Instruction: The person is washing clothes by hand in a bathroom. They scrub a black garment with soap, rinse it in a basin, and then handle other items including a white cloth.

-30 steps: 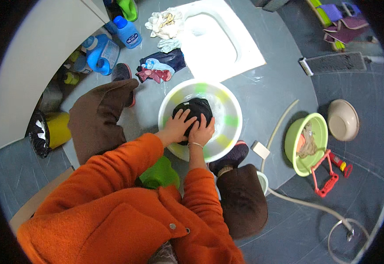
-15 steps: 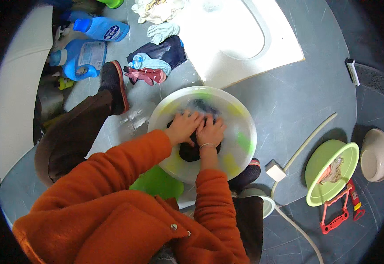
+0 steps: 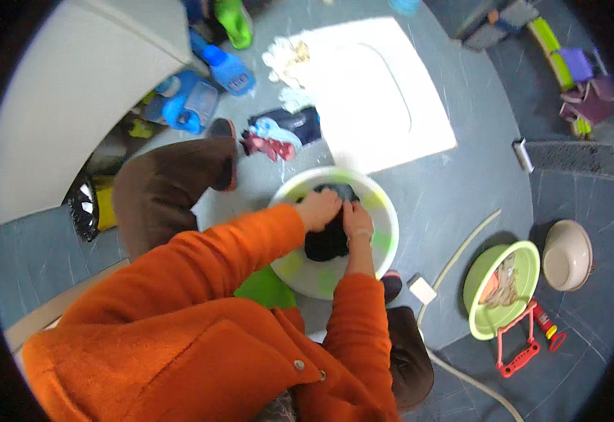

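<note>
A white basin (image 3: 385, 253) with green and yellow patches stands between my legs. Dark wet cloth (image 3: 326, 243) lies bunched in it, black toward me and greyer at the far end. My left hand (image 3: 319, 209) is closed on the cloth's left side, its fingers curled and slightly blurred. Close beside it, my right hand (image 3: 357, 221) grips the cloth's upper right part with bent fingers. The two hands nearly touch. Some fingertips are hidden in the cloth.
Beyond the basin is a white squat toilet (image 3: 352, 133). Small wet clothes (image 3: 272, 144) lie left of it, near blue bottles (image 3: 229, 70). To the right are a hose (image 3: 461, 246), a green basin (image 3: 472, 299) with cloth inside, and a beige basin (image 3: 567, 257).
My hands have gone from pressing on the cloth with spread fingers to gripping it with curled fingers. The view has shifted, showing more of the right wall.
</note>
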`<act>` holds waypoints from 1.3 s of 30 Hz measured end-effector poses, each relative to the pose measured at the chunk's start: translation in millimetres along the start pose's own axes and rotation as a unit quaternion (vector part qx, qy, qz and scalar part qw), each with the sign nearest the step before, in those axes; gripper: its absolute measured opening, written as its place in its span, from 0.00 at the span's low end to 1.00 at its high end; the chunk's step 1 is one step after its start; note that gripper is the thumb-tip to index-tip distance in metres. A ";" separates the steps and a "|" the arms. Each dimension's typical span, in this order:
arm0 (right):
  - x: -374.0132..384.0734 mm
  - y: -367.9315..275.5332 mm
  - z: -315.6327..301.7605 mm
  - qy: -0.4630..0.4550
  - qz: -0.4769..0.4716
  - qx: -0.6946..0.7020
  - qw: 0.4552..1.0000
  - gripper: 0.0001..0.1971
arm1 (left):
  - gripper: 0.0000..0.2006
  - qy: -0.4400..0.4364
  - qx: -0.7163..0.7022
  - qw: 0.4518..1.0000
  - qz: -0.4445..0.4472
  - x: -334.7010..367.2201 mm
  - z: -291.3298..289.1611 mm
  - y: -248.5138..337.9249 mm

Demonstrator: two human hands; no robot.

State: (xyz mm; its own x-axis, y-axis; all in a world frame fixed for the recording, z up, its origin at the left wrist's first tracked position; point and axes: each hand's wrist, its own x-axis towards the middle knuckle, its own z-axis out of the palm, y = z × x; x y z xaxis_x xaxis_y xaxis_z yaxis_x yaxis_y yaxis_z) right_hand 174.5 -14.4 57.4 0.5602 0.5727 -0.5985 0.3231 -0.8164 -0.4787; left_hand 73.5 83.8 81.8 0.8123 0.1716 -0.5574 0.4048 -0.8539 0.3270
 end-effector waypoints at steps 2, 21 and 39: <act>-16.2 4.9 3.8 0.086 -0.053 0.043 0.994 0.26 | 0.22 0.087 -0.056 0.995 0.018 -22.7 -8.1 6.2; -126.5 -5.6 27.0 0.253 -0.179 0.358 0.881 0.25 | 0.07 0.342 -0.032 0.924 0.168 -112.1 -6.2 6.1; -48.7 40.9 127.5 0.163 -0.002 -0.138 0.977 0.22 | 0.47 0.011 0.131 0.989 0.070 -14.9 72.5 -19.7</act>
State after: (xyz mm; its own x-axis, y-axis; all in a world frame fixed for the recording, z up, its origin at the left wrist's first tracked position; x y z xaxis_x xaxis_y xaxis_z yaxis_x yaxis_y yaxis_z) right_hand 63.1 -66.1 -14.9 0.7569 0.5581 -0.3399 0.4933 -0.8291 -0.2629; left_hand 22.9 62.4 28.3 0.8626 0.0506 -0.5033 0.1676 -0.9674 0.1900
